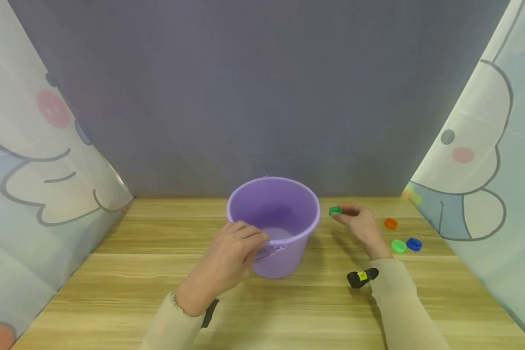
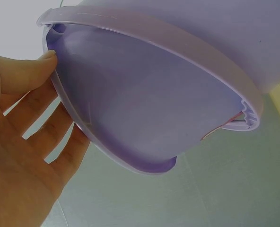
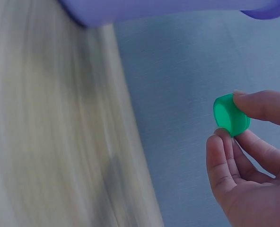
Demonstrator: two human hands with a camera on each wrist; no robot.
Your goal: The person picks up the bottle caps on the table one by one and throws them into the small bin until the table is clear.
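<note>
A purple bucket [image 1: 295, 255] stands upright on the wooden table, its mouth facing up toward the head camera. My left hand [image 1: 232, 248] grips the near side of its rim; in the left wrist view the thumb [image 2: 29, 73] lies on one side of the edge and the fingers on the other. To the right of the bucket, my right hand [image 1: 362, 226] pinches a green bottle cap [image 1: 334, 210] between thumb and fingertips. The right wrist view shows this green cap [image 3: 232, 116] held up in the air, apart from the bucket.
Farther right on the table [image 1: 315, 311] lie an orange cap [image 1: 391, 223], a light green cap [image 1: 398, 246] and a blue cap [image 1: 414, 244]. A grey panel [image 1: 262, 97] rises behind the table, and cartoon-printed curtains [image 1: 477, 170] hang at both sides.
</note>
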